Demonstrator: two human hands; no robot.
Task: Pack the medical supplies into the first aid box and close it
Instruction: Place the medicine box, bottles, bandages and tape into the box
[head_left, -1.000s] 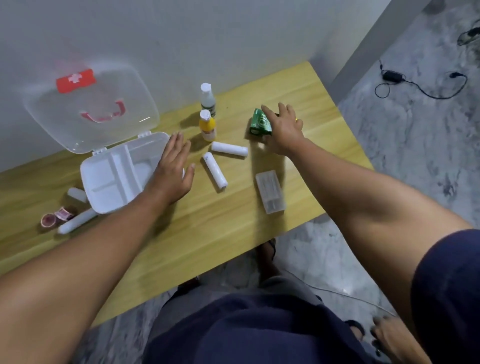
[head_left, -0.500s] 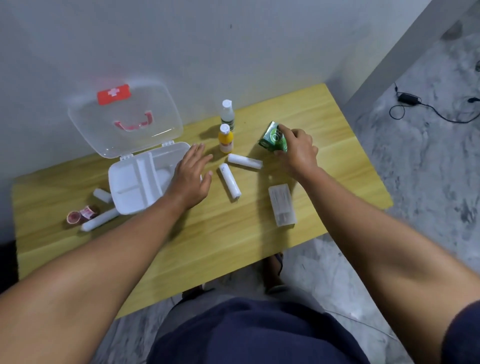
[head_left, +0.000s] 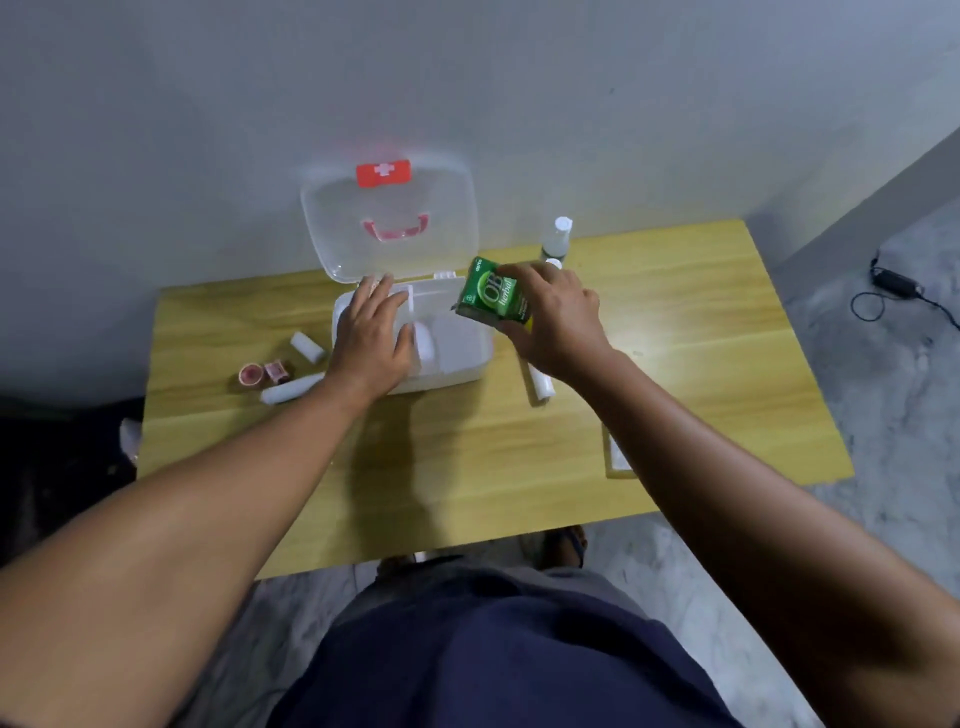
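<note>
First aid box (head_left: 447, 382) open on the table (head_left: 685, 322), lid (head_left: 389, 223) up by the wall (head_left: 208, 130), left hand (head_left: 371, 338) flat with straight fingers over its left half, right hand (head_left: 556, 317) gripping the green carton (head_left: 493, 293) just above its right side. Early days by the look of it: nothing clearly packed yet, white rolls (head_left: 291, 388), a tape spool (head_left: 252, 374) and a clear bottle (head_left: 556, 239) left out, lid to shut after. Hard to read the box's inside under the left hand, clear case (head_left: 618, 457) cut off by the right forearm (head_left: 701, 467).
</note>
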